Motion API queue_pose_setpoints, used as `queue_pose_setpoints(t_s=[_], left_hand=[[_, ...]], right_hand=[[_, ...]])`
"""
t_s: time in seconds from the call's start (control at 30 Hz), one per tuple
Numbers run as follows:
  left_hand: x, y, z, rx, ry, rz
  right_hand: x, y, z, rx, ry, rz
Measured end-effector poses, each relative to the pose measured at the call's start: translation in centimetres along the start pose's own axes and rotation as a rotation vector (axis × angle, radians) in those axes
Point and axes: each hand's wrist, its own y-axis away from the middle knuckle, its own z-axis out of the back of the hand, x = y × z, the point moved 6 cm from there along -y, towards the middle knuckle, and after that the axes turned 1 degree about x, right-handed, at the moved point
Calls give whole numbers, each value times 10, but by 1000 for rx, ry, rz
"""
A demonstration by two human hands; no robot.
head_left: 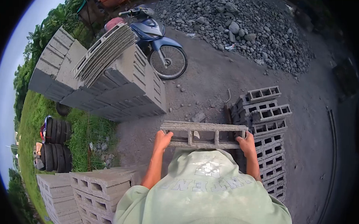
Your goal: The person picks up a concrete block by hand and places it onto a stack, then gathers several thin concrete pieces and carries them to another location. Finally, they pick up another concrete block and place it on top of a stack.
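As the concrete block (204, 127) hangs before the chest, left hand (162, 138) and right hand (247, 144) fingers clench its ends, beside stacked blocks (268, 115).

Fingertips of our left hand (162, 140) & right hand (247, 144) hidden behind the hollow block (204, 134) ends. Beyond it, left, motorbike (158, 40) rear hidden by block stack (121, 86); nearer than it, left, low stack (89, 192) cut off by pic edge

Outdoor yard in daylight: bare dirt ground (212, 79), gravel pile (245, 27), parked motorbike (154, 32), block stacks (121, 86), grass (86, 130), tyres (57, 132).
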Motion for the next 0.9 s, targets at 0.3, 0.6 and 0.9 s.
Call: queue_pose_setpoints(t_s=[0.3, 0.6, 0.9], left_hand=[[-145, -227, -66, 261, -40, -113], [-354, -420, -181, 359, -61, -292], [-528, -539, -309, 583, -375, -507]], right_hand=[[68, -168, 36, -235, -83, -255], [84, -393, 102, -484, -40, -196], [118, -473, 163, -664, -299, -358]])
